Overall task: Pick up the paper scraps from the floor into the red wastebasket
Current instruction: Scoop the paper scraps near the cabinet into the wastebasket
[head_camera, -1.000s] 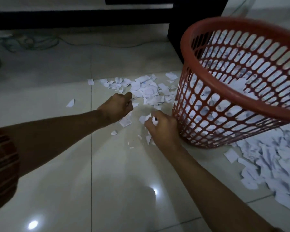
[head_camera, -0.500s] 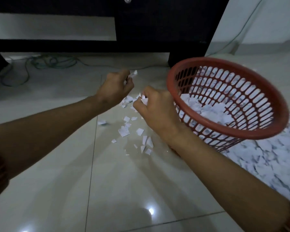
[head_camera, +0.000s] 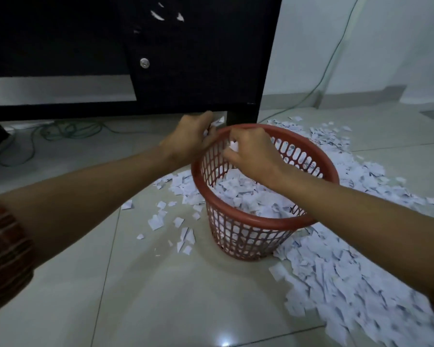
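We see both hands over the red wastebasket (head_camera: 248,221). Left hand (head_camera: 189,139) at the far-left rim, fingers (head_camera: 206,121) curled, grasping white paper scraps (head_camera: 217,120) that poke out past them. Right hand (head_camera: 251,152) over the opening, fingers (head_camera: 232,156) bent, pinching a small scrap (head_camera: 233,146). Below these fingers the basket holds a pile of scraps. Loose scraps (head_camera: 336,279) lie thick on the floor (head_camera: 161,296) right of the basket; a thinner scatter lies under the left forearm. Beyond the fingers stands a dark cabinet (head_camera: 186,58).
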